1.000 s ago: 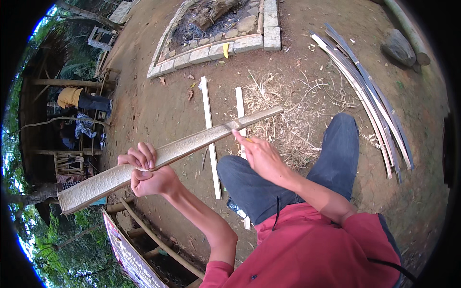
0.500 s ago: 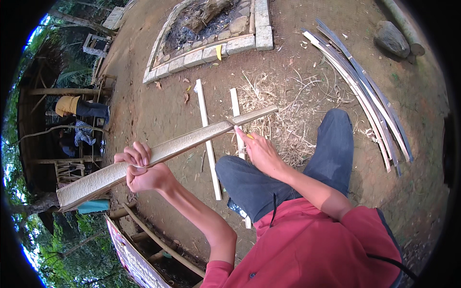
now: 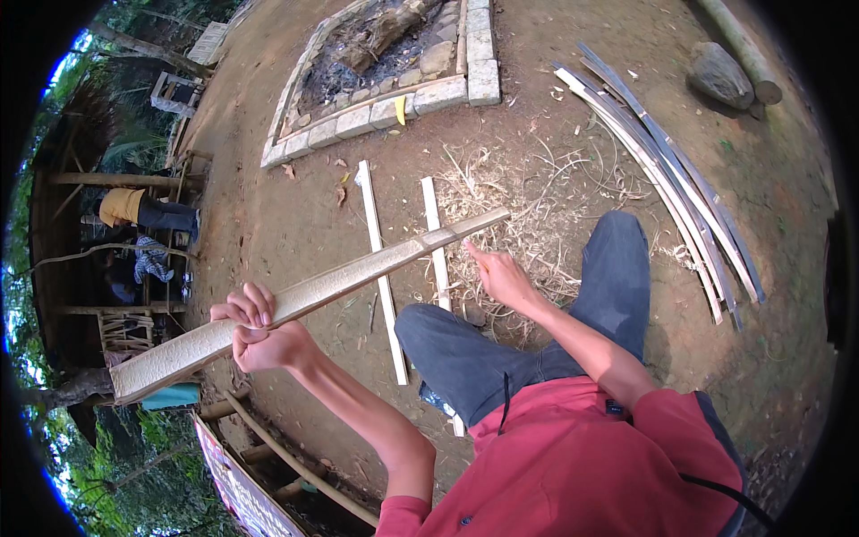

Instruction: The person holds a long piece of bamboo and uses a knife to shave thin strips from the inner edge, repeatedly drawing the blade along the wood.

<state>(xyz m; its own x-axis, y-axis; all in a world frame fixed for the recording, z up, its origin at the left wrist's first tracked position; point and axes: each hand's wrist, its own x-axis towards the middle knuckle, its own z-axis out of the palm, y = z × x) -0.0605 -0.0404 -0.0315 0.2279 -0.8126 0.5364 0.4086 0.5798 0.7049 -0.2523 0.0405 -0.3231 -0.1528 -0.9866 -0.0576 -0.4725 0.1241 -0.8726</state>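
Observation:
A long, pale split bamboo slat (image 3: 358,273), wide at its left end and narrow at its right, slants across in front of me. My left hand (image 3: 259,328) is closed around it near the wide end. Close to the narrow end is my right hand (image 3: 501,276), its index finger stretched toward the slat's lower edge, the other fingers curled in. What those curled fingers hold, if anything, I cannot make out. Two narrow pale strips, a left strip (image 3: 380,268) and a right strip (image 3: 436,233), lie on the ground beneath the slat.
Curly shavings (image 3: 537,206) cover the ground ahead of my knees. To the right lies a bundle of long strips (image 3: 667,170), with a rock (image 3: 720,76) and a log (image 3: 743,45) beyond. A stone-edged fire pit (image 3: 358,123) is ahead. People stand in a shelter (image 3: 116,309) at left.
My right hand has shifted slightly right and down, off the slat's face to its lower edge. A bit of yellow seen at that hand before is now hidden. My left hand keeps its grip.

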